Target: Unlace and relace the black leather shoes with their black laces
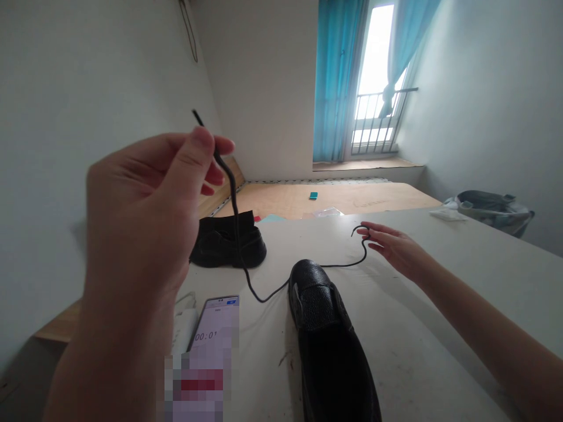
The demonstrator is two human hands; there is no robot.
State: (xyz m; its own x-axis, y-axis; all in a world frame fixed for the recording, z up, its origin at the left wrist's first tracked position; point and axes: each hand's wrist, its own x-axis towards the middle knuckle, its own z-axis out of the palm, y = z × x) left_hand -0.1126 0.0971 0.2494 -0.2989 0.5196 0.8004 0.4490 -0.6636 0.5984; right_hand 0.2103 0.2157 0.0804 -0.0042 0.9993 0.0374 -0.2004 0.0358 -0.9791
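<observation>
One end of a black shoelace [237, 228] is pinched between the thumb and fingers of my left hand [153, 181], raised high at the left. Its tip sticks up above the thumb. The lace hangs down to the white table and runs to the toe of a black leather shoe [314, 299]; how it passes there is hidden. From the shoe's other side it continues to my right hand [387, 240], whose fingertips grip it near the curled other end. The shoe points away from me, its opening toward me. Both hands are apart from the shoe.
A second black shoe [229, 240] stands behind my left hand. A phone [217, 328] showing a timer lies at the left, partly pixelated. A grey bag [497, 211] and white plastic [448, 212] are at the right. A wooden surface [272, 193] lies beyond the white table [422, 328].
</observation>
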